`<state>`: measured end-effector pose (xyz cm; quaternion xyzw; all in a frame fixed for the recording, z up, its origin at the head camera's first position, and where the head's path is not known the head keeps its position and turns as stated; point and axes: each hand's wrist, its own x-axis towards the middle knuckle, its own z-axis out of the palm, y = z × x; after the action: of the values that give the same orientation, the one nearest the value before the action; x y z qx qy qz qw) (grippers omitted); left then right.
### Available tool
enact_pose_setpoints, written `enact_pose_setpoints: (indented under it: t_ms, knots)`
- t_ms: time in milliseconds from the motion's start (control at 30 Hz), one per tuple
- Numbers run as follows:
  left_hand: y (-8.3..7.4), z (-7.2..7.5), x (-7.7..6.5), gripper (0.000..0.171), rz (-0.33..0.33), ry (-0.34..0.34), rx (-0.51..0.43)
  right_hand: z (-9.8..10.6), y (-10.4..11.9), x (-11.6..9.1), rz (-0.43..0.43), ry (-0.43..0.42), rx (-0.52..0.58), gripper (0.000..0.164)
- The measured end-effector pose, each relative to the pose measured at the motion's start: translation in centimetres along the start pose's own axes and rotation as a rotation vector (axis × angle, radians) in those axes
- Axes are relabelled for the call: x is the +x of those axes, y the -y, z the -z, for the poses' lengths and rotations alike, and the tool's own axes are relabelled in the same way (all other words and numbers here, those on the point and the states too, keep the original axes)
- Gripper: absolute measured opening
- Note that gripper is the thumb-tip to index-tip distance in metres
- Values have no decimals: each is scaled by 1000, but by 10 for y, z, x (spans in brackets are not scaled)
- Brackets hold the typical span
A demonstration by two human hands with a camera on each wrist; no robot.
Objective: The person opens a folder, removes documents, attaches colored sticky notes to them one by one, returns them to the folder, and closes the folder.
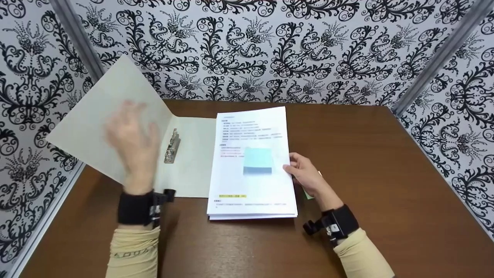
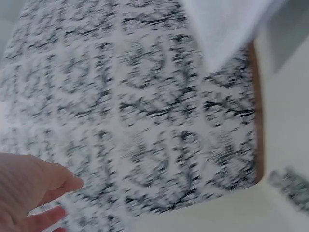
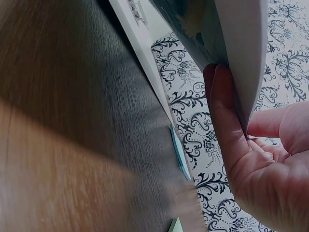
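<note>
A thick stack of printed papers (image 1: 231,181), with a teal and dark-blue rectangle (image 1: 257,160) on its top sheet, covers the right part of an opened cream file folder (image 1: 193,154). My right hand (image 1: 307,175) grips the stack by its right edge. In the right wrist view, that hand's thumb (image 3: 268,123) lies on one face and its fingers (image 3: 224,104) on the other, the stack raised off the table. My left hand (image 1: 131,135), motion-blurred, is in front of the folder's raised cover (image 1: 92,92). Its thumb and fingers are apart and hold nothing.
A metal lever clip (image 1: 171,146) is fixed inside the folder near its spine. On the brown table (image 1: 347,135), a green piece (image 1: 308,194) shows beside the right hand, and a thin teal piece (image 3: 179,152) appears in the right wrist view. Patterned walls (image 1: 247,50) surround the table.
</note>
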<state>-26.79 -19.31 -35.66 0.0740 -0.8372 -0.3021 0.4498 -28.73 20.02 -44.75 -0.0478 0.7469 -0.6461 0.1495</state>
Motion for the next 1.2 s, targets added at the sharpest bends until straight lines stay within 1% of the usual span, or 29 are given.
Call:
enact_pose_setpoints:
  t_ms: [67, 100, 167, 200, 233, 267, 333, 367, 467, 567, 633, 667, 700, 767, 833, 867, 900, 933, 967, 1000, 1067, 1133, 1200]
  knots:
    - [1, 15, 7, 38, 52, -127, 38, 0, 0, 0, 1, 9, 6, 37]
    - [4, 22, 9, 40, 88, -176, 50, 0, 1, -1, 2, 14, 7, 37]
    - [10, 34, 14, 49, 206, -222, 67, 0, 1, -1, 3, 22, 8, 37]
    - [15, 38, 16, 56, 246, -240, 93, -1, 1, -1, 1, 20, 7, 37]
    - [20, 42, 19, 63, 293, -249, 104, -1, 1, -1, 0, 18, 5, 36]
    - [24, 45, 21, 70, 350, -247, 88, -1, 1, -2, 0, 18, 4, 36]
    - [33, 52, 24, 85, 463, -228, 31, 0, 1, -2, 3, 19, 0, 36]
    - [36, 56, 25, 90, 516, -228, -6, 0, 1, -2, 5, 19, -1, 37]
    - [43, 68, 27, 99, 665, -233, -87, 0, 2, -2, 15, 20, -6, 36]
    - [47, 78, 28, 103, 760, -230, -76, -1, 4, -3, 20, 16, -12, 36]
    - [50, 82, 27, 104, 776, -226, -81, -1, 4, -3, 20, 14, -8, 35]
    - [51, 84, 27, 104, 780, -225, -106, -1, 4, -3, 20, 14, -6, 35]
    - [53, 85, 27, 103, 781, -225, -163, -1, 4, -3, 18, 15, -5, 35]
    - [57, 87, 28, 98, 793, -240, -360, -1, 3, -3, 15, 17, -3, 36]
    - [61, 85, 30, 88, 809, -244, -564, -1, 2, -2, 12, 16, -2, 37]
    - [63, 85, 31, 83, 828, -229, -653, 0, 1, -2, 11, 14, -4, 37]
    - [65, 83, 32, 76, 846, -210, -715, 0, 1, -1, 10, 14, -7, 37]
    - [67, 81, 32, 67, 871, -179, -741, 1, 0, -1, 10, 13, -10, 37]
    - [68, 79, 33, 58, 881, -142, -734, 1, 0, -1, 8, 9, -12, 36]
    - [69, 78, 33, 48, 893, -102, -710, 2, 0, -1, 7, 7, -13, 36]
    - [70, 75, 33, 39, 904, -25, -654, 3, 0, -1, 8, 12, -13, 35]
    - [69, 74, 33, 38, 918, 34, -597, 4, 0, -2, 10, 17, -10, 35]
    - [67, 73, 34, 42, 912, 85, -573, 6, 0, -2, 8, 22, -1, 34]
